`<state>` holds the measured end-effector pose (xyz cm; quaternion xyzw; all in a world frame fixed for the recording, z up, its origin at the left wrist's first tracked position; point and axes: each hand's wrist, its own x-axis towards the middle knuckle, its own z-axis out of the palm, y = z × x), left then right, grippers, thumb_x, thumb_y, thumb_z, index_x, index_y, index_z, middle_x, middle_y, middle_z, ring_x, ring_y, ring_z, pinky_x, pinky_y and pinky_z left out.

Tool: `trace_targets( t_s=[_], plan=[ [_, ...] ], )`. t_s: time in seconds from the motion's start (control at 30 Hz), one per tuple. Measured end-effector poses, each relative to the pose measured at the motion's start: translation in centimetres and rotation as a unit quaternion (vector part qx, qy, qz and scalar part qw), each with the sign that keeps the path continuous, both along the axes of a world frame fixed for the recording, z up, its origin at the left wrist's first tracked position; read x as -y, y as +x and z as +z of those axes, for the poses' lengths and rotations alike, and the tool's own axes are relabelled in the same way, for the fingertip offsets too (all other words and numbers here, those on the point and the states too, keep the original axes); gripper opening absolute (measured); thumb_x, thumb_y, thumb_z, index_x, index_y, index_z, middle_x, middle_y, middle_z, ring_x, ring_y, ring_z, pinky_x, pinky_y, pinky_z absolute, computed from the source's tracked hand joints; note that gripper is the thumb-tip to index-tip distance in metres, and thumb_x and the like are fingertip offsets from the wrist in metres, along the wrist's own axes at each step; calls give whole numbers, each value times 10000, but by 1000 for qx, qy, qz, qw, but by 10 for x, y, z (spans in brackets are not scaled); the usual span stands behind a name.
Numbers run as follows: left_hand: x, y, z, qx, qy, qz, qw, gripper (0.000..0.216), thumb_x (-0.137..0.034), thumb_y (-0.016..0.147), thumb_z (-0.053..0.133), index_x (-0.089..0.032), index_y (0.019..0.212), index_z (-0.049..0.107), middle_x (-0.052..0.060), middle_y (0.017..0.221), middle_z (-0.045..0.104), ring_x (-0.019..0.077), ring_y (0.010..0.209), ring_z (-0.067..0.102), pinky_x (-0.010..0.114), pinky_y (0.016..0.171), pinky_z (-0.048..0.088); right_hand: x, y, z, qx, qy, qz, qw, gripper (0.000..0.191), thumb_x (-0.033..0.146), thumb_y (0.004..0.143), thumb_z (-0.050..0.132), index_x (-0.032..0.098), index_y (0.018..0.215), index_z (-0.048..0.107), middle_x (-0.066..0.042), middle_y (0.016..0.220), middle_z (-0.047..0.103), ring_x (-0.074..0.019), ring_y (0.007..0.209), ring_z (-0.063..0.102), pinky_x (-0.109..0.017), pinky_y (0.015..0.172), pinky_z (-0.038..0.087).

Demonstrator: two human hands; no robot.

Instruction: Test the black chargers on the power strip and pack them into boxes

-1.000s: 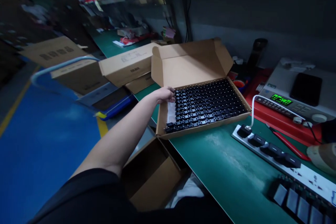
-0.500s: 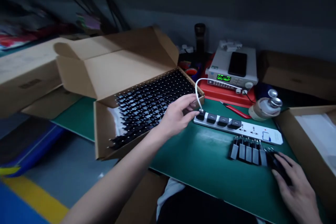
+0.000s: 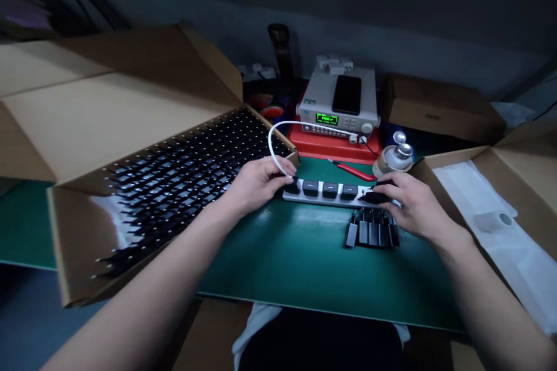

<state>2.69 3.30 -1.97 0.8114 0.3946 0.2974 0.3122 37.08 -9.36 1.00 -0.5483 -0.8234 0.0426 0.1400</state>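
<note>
My left hand [image 3: 263,183] pinches the plug end of a white cable [image 3: 273,145] at the leftmost black charger [image 3: 292,186] on the white power strip [image 3: 322,198]. Three more black chargers, one of them the middle charger [image 3: 329,189], sit in the strip beside it. My right hand [image 3: 411,203] is closed on another black charger [image 3: 375,195], held at the strip's right part; whether its pins are in a socket is hidden. Just below the strip, several black chargers [image 3: 373,233] lie in a row on the green table [image 3: 304,272].
At the left, an open cardboard box [image 3: 58,243] holds many black chargers with pins up. A tester [image 3: 339,98] with a lit green display stands on a red tray [image 3: 300,142]. Red-handled pliers [image 3: 354,172] and a pump bottle [image 3: 394,159] lie behind the strip. Another box [image 3: 452,168] stands right.
My right hand has moved from the row of chargers up to the strip, bringing a charger. The display changed from figures to PASS. My left hand stays at the leftmost charger; the view shifted right.
</note>
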Motion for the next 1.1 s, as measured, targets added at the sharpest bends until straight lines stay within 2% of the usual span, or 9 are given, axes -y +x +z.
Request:
trace_targets(
  t_s=[0.13, 0.23, 0.3, 0.47, 0.6, 0.8, 0.87, 0.97, 1.1],
  plan=[
    [1, 10, 5, 24, -26, 1, 999, 123, -311, 844, 685, -217, 906, 734, 39, 1045, 767, 224, 1009, 712, 436, 1008, 549, -30, -26, 18, 121, -62, 52, 989, 296, 42, 819, 611, 176, 1043, 749, -131, 1123, 652, -276, 1024, 633, -395, 835, 541],
    [4, 25, 3, 83, -67, -21, 994, 116, -289, 850, 687, -197, 907, 729, 57, 1052, 764, 218, 1021, 711, 422, 1004, 548, -38, -30, 24, 147, -87, 60, 983, 256, 57, 810, 640, 177, 1005, 755, -125, 1100, 658, -254, 983, 639, -353, 787, 527],
    [5, 34, 0, 85, -79, -42, 992, 87, -266, 851, 684, -195, 877, 725, 59, 1028, 763, 213, 999, 712, 416, 991, 550, -37, -23, 25, 145, -89, 60, 984, 251, 90, 822, 654, 182, 1033, 754, -119, 1101, 664, -245, 956, 646, -344, 766, 528],
    [6, 37, -1, 1, -29, -72, 997, 83, -256, 883, 640, -215, 876, 713, 41, 1011, 760, 213, 985, 699, 405, 965, 539, -30, -7, 22, 135, -61, 37, 988, 290, 99, 832, 635, 201, 1072, 761, -101, 1095, 677, -233, 937, 650, -342, 773, 536],
    [7, 34, 5, -72, 8, -79, 994, 87, -247, 883, 622, -224, 901, 704, 26, 1013, 757, 218, 963, 693, 384, 913, 541, -33, -22, 27, 160, -91, 37, 982, 282, 87, 835, 643, 182, 1074, 759, -109, 1062, 675, -236, 946, 641, -320, 748, 514],
    [10, 37, 5, -100, 7, -56, 993, 114, -271, 898, 608, -223, 934, 704, 32, 1041, 758, 234, 1002, 697, 389, 932, 551, -39, -32, 32, 146, -127, 35, 980, 250, 94, 840, 682, 169, 1067, 755, -117, 1102, 665, -254, 982, 643, -330, 761, 509],
    [14, 33, 2, -91, 17, -51, 994, 141, -295, 916, 599, -219, 976, 702, 42, 1075, 754, 236, 1038, 696, 400, 979, 544, -38, -25, 30, 123, -126, 32, 984, 215, 122, 856, 687, 174, 1053, 755, -110, 1118, 665, -244, 977, 645, -332, 786, 515],
    [22, 22, -6, -88, 47, -19, 995, 269, -334, 913, 622, -217, 1152, 661, 69, 1215, 717, 256, 1150, 667, 417, 1049, 520, -36, -16, 28, 98, -113, 28, 988, 212, 153, 878, 681, 188, 1074, 753, -101, 1141, 663, -234, 973, 643, -333, 801, 519],
    [27, 11, -17, -158, 53, 18, 986, 444, -278, 890, 611, -225, 1327, 559, 90, 1334, 656, 290, 1224, 631, 441, 1059, 511, -36, -21, 24, 92, -118, 36, 988, 272, 150, 892, 669, 190, 1153, 736, -98, 1157, 656, -238, 1001, 639, -335, 819, 520]
  ],
)
